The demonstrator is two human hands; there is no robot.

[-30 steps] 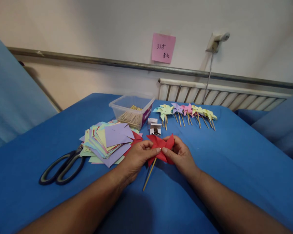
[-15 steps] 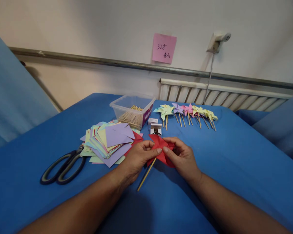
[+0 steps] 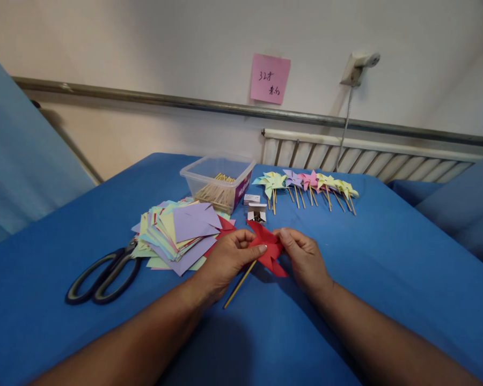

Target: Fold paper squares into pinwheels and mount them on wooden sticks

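A red paper pinwheel (image 3: pixel 270 253) on a thin wooden stick (image 3: pixel 240 284) is held up over the blue tabletop. My left hand (image 3: pixel 231 257) grips it from the left, the thumb near a small pin head at its centre. With thumb and fingertips my right hand (image 3: pixel 304 257) pinches the right-hand edge of a blade. The stick slants down toward me below the pinwheel. Just beyond stands a small open box (image 3: pixel 257 213) of dark pins, partly behind the paper.
To the left lie a pile of coloured paper squares (image 3: pixel 195 222) and black-handled scissors (image 3: pixel 100 277). Behind them is a clear plastic box (image 3: pixel 193 174) of wooden sticks, with a small white box (image 3: pixel 251 199) beside it. A row of finished pinwheels (image 3: pixel 273 182) lies at the back right.
My right thumb has moved off the pinwheel's centre, and the right hand has shifted outward to the blade's edge. My left hand keeps its hold.
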